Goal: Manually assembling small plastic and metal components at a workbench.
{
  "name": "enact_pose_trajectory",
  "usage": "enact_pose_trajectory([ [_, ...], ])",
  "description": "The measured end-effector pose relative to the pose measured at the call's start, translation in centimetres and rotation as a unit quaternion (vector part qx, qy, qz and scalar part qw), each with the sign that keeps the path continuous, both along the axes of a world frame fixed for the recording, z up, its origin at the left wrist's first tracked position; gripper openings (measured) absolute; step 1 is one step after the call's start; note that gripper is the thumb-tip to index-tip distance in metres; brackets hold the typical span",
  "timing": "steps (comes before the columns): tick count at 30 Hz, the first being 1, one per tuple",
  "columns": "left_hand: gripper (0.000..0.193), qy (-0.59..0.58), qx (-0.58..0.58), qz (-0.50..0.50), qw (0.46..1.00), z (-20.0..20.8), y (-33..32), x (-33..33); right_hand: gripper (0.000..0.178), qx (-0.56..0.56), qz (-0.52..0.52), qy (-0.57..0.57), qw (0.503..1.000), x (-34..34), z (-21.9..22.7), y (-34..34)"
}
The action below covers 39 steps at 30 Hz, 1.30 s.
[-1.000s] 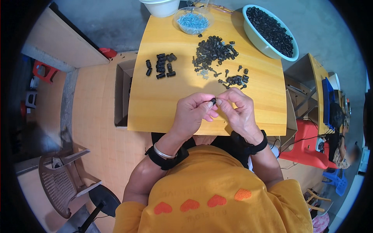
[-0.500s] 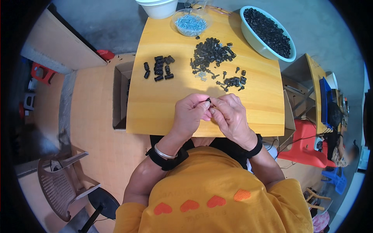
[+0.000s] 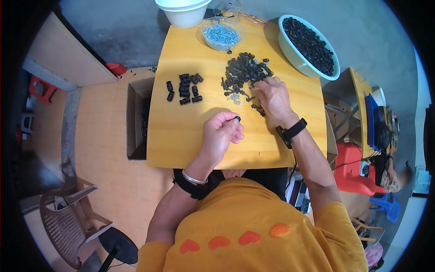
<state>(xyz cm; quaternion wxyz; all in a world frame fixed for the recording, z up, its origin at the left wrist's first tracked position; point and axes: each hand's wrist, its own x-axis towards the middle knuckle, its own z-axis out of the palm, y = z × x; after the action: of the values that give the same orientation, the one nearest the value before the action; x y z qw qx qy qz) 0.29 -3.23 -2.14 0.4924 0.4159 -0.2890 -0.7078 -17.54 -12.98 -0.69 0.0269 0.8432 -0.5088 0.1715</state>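
Observation:
My left hand (image 3: 220,136) hovers over the middle of the yellow wooden table (image 3: 181,136), fingers closed on a small black plastic part (image 3: 237,119) pinched at the fingertips. My right hand (image 3: 272,95) reaches forward to the near edge of a loose pile of small black parts (image 3: 244,72), fingers spread and touching scattered pieces and a few small screws (image 3: 234,97). A group of several black finished pieces (image 3: 183,88) lies to the left of the pile.
A clear tub of silvery screws (image 3: 222,35) and a white bowl (image 3: 183,13) stand at the table's far edge. A pale green basin of black parts (image 3: 308,45) sits far right. An open cardboard box (image 3: 136,118) stands left of the table; a plastic chair (image 3: 68,222) lower left.
My hands were together near the table's front edge working one small part. They have separated: my right hand moved forward to the pile, my left stays back with the black part.

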Motion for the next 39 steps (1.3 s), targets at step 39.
enact_pose_trajectory([
  [39,0.015,0.068,0.013,0.000,0.998,0.0,0.4,1.0,0.006,0.132,-0.075,-0.173,0.973,1.7,0.9,0.0],
])
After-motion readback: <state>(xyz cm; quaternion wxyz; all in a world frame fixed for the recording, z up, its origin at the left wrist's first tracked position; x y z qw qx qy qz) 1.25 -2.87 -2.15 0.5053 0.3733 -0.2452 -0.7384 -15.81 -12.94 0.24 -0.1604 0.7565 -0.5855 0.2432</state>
